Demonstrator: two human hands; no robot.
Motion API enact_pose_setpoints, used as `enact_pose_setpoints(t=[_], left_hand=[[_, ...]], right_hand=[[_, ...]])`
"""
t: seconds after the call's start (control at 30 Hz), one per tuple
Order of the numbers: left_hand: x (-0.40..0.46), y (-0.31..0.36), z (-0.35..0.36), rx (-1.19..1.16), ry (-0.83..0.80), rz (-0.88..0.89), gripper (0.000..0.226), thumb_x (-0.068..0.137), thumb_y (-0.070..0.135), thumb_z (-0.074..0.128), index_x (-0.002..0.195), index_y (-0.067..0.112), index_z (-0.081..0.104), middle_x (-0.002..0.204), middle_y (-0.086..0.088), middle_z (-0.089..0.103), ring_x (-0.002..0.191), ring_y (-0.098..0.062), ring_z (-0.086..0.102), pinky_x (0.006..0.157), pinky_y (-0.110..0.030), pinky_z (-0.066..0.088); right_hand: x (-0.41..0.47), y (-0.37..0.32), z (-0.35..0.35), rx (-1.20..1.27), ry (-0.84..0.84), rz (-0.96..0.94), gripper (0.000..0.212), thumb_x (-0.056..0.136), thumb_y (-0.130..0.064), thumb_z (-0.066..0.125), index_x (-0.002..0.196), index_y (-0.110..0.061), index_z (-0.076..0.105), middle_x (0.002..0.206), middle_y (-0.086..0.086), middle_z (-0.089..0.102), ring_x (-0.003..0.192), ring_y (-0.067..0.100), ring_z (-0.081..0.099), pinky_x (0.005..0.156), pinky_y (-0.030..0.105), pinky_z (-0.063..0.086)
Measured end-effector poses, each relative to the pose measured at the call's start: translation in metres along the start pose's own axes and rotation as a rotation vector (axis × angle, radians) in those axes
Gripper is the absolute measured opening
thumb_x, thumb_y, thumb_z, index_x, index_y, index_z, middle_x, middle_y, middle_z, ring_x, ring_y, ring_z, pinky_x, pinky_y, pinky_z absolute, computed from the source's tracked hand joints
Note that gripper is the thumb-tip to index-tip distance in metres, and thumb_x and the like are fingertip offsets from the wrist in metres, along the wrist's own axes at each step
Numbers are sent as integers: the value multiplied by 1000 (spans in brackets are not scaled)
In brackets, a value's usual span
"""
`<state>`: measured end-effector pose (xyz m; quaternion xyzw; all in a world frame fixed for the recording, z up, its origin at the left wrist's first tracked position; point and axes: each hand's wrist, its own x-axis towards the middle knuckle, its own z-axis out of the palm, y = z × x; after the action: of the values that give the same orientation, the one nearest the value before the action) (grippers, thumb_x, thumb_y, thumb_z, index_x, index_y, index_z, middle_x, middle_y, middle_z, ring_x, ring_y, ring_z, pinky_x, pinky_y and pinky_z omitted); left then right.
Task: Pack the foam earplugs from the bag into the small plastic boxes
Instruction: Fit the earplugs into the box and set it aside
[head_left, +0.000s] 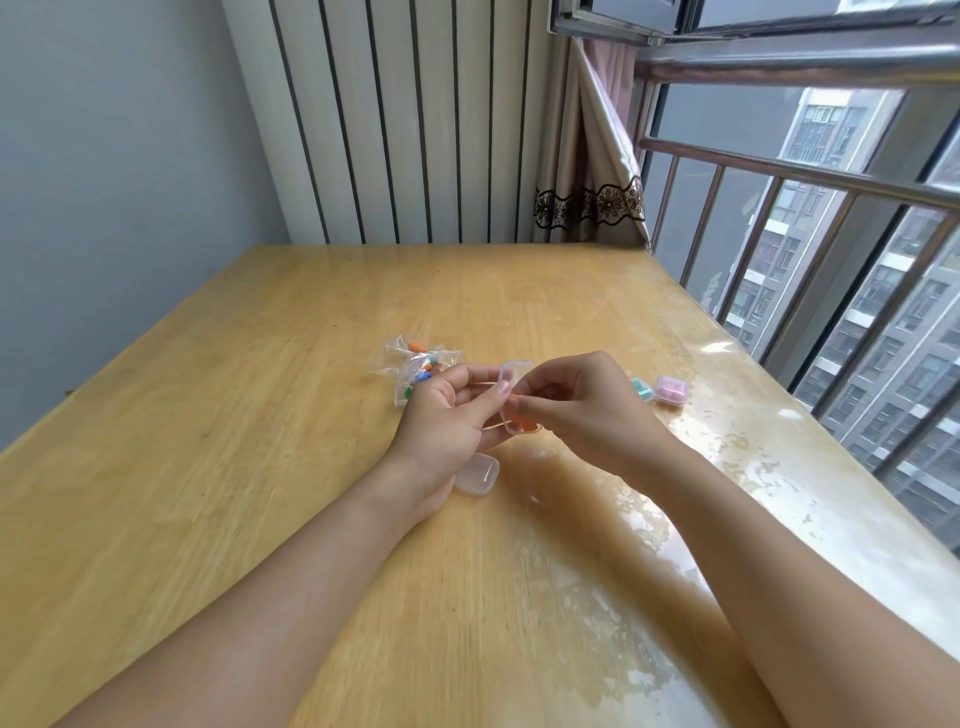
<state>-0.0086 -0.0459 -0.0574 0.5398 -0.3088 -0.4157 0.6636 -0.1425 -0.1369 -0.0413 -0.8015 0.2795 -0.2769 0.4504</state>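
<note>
Both hands hold one small clear plastic box (511, 399) above the wooden table (260, 467), its lid hinged open. My left hand (449, 415) grips its left side and my right hand (582, 410) pinches its right side. Orange earplugs (524, 422) lie inside the box. A clear bag (413, 366) with orange, green and blue earplugs lies just beyond my left hand. Another clear box (478, 474), closed, rests on the table under my left wrist.
To the right of my right hand stand two closed boxes, one with teal earplugs (643, 388) and one with pink earplugs (671, 389). The table's right edge runs along a railed window. A ribbed white panel and a curtain stand behind the table.
</note>
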Motion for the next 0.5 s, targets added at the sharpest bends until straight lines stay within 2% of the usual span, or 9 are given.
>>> enact_pose_setpoints(t=[0.13, 0.27, 0.43, 0.5], left_hand=[[0, 2, 1, -60, -16, -28, 20, 97, 13, 64, 114, 2, 64, 102, -20, 74, 92, -35, 74, 81, -33, 63], [1, 3, -1, -100, -48, -65, 20, 99, 13, 61, 117, 5, 64, 104, -19, 71, 86, -30, 75, 82, -33, 63], [2, 3, -2, -97, -79, -71, 24, 99, 15, 62, 120, 4, 62, 114, -23, 72, 95, -34, 74, 87, -37, 62], [1, 2, -2, -91, -81, -52, 29, 95, 14, 67, 121, 2, 62, 112, -21, 72, 95, -30, 73, 87, -36, 62]], right_hand=[[-1, -2, -1, 116, -20, 35, 14, 92, -7, 72, 87, 6, 73, 66, 2, 71, 47, -1, 55, 49, 8, 38], [-1, -3, 0, 158, -15, 60, 15, 93, -10, 71, 89, 5, 71, 69, 3, 72, 47, -1, 54, 50, 11, 39], [-2, -2, 1, 35, 15, 62, 15, 91, -18, 74, 82, -6, 75, 69, -2, 73, 49, -2, 54, 52, 14, 40], [-2, -1, 2, -16, 43, 41, 13, 89, -18, 76, 78, -10, 76, 70, 1, 75, 51, 1, 57, 53, 20, 46]])
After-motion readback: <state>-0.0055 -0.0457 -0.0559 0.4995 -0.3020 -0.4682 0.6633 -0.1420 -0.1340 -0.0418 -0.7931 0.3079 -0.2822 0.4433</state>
